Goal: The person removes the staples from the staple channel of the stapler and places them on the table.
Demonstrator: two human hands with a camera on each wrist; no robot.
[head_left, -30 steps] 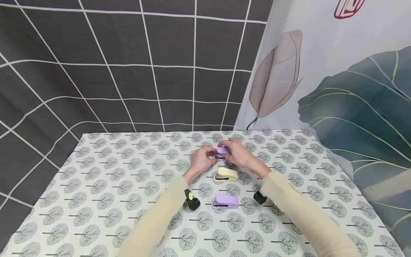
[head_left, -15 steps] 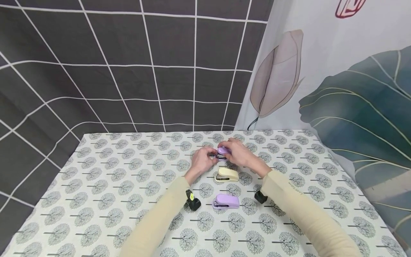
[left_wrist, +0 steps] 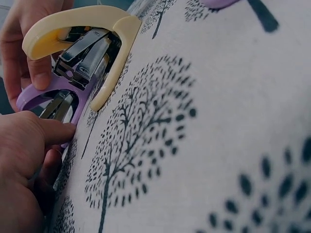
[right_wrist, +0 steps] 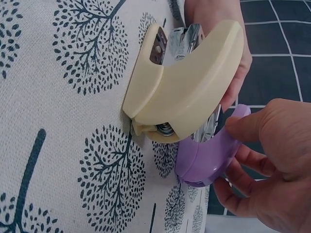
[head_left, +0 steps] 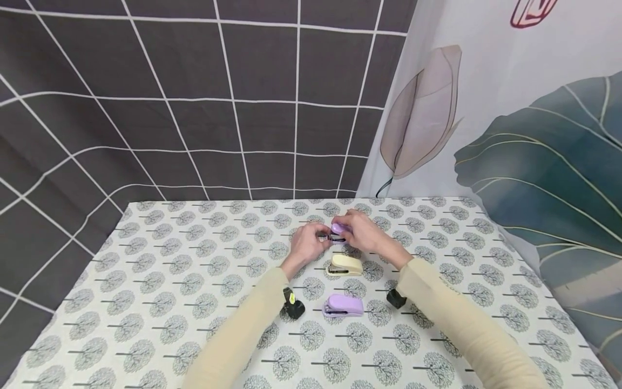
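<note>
Three staplers stand in a column on the tree-print cloth in the head view. The farthest, a purple stapler (head_left: 337,229), is between both hands. My left hand (head_left: 307,243) pinches its front end at the base, as the left wrist view shows with the thumb on the purple edge (left_wrist: 31,99). From the right, my right hand (head_left: 365,232) holds its top cover between thumb and fingers. A cream-yellow stapler (head_left: 347,263) sits just nearer, untouched, and partly blocks the purple one in both wrist views. Nearest of all is another purple stapler (head_left: 346,304), lying between the forearms.
The table is covered by a white cloth (head_left: 194,281) printed with grey trees. A dark grid-patterned curtain (head_left: 262,124) hangs behind its far edge. To the right hangs a pale curtain (head_left: 418,124) with leaf prints. Black wrist cameras (head_left: 293,308) are strapped below both hands.
Both hands stay at the far purple stapler with almost no movement. The whole head view has shifted very slightly; the other two staplers have not moved on the cloth.
</note>
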